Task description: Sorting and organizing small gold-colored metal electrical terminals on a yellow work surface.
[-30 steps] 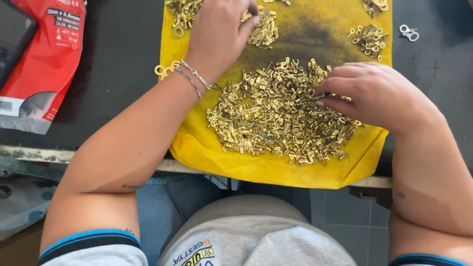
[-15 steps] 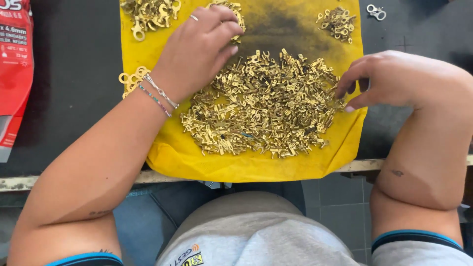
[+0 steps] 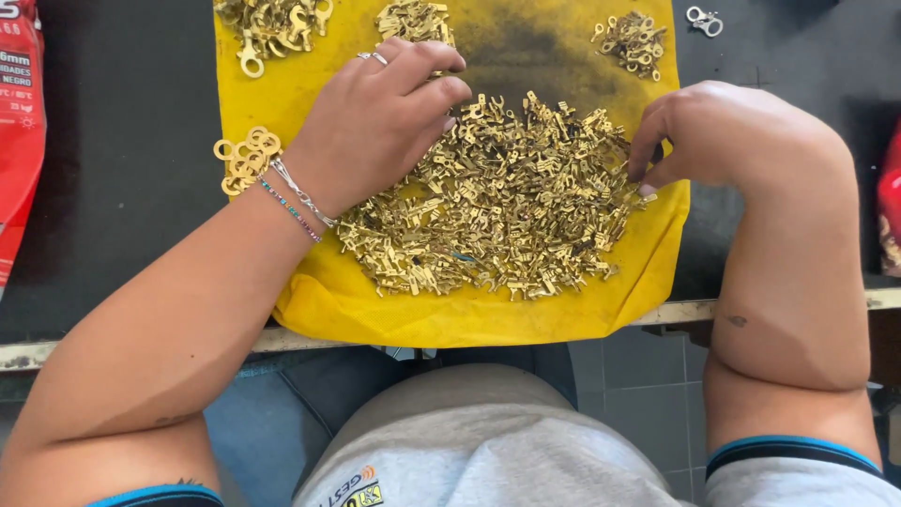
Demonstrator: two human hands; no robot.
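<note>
Your left hand (image 3: 375, 122) rests loosely curled on the brass terminal pile (image 3: 507, 202); your right hand (image 3: 741, 141), at three o'clock, pinches its edge, grip contents unclear.

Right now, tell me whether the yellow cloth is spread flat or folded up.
Spread flat: the cloth lies open on the dark table, brass terminals heaped on it, near edge overhanging the table.

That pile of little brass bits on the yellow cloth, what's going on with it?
A person is working with both bare hands in a big heap of small brass terminals on a yellow cloth spread over a dark table. The left hand rests on the heap's upper left edge; the right hand touches its right edge. Smaller separate piles sit along the cloth's far and left sides.
</note>
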